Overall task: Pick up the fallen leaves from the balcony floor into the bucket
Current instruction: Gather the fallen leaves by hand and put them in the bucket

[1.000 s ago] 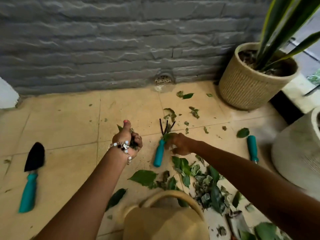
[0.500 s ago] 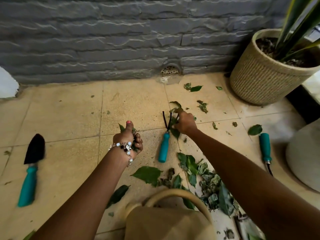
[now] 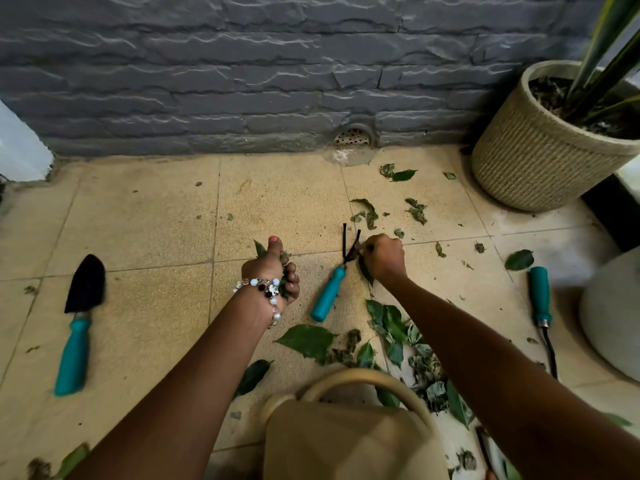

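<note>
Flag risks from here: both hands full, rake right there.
1. The right hand grips leaves beside the rake prongs; a scratch or a snagged rake seems possible.
2. The left hand already holds a wad of leaves; more could spill on the way.
3. Only a tan can shows; no bucket is clearly seen.

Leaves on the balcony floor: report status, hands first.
Left hand grips a bunch of leaves. Right hand pinches leaves beside the hand rake. Leaf pile not yet picked up, near the tan container. Rake lies among the leaves.

Trowel (image 3: 79,323) far left, rake (image 3: 333,284) btwn hands, pot (image 3: 540,147) right by wall (image 3: 242,71)
</note>
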{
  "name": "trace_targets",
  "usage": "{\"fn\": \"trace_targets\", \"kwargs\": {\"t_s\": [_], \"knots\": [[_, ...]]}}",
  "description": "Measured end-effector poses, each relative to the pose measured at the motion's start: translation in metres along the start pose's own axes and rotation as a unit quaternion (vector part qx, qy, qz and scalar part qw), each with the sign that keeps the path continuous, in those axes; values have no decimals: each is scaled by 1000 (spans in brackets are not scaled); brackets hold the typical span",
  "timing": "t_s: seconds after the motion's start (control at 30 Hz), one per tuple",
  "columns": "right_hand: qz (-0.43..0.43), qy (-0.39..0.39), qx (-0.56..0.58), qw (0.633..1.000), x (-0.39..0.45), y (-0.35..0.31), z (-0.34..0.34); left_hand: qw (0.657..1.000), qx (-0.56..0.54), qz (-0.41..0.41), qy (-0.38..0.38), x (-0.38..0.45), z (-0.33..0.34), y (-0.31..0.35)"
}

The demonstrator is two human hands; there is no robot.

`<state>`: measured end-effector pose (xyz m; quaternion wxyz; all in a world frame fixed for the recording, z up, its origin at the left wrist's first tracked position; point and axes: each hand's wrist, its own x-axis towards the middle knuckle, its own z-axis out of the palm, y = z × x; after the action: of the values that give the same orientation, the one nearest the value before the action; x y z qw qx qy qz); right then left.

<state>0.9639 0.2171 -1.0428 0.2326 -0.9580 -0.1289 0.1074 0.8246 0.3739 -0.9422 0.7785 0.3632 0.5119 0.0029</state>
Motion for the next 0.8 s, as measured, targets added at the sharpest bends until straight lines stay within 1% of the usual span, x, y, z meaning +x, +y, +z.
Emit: {"fn": "trace_targets", "kwargs": {"t_s": [0.07,0.1,0.23,0.27,0.33,0.47,0.57,0.73,0.8], "knots": [[2,7,23,1000,0,0,-3,1000,8,-3,-4,-3,2,-2],[1,-4,27,1000,0,-1,-4,1000,8,-4,-5,-4,3,-3],[19,-84,37,996,-2,-3,4,1000,10,-1,-15,-6,6,-6],[29,-82,41,995,-2,-4,9,1000,12,-3,-15,-8,5,-5],[48,-55,51,996,-2,-6,15,1000,10,-6,-14,-8,4,-4],[37,-7,19,999,-1,-6,20,1000,14,3,-3,-9,-1,0],[56,24,26,998,0,-6,16,1000,13,10,2,-9,-6,3],[69,10,53,996,2,-10,9,1000,15,10,0,-12,-8,2],[84,-18,82,993,0,-13,11,1000,18,12,-3,-15,-6,1]]}}
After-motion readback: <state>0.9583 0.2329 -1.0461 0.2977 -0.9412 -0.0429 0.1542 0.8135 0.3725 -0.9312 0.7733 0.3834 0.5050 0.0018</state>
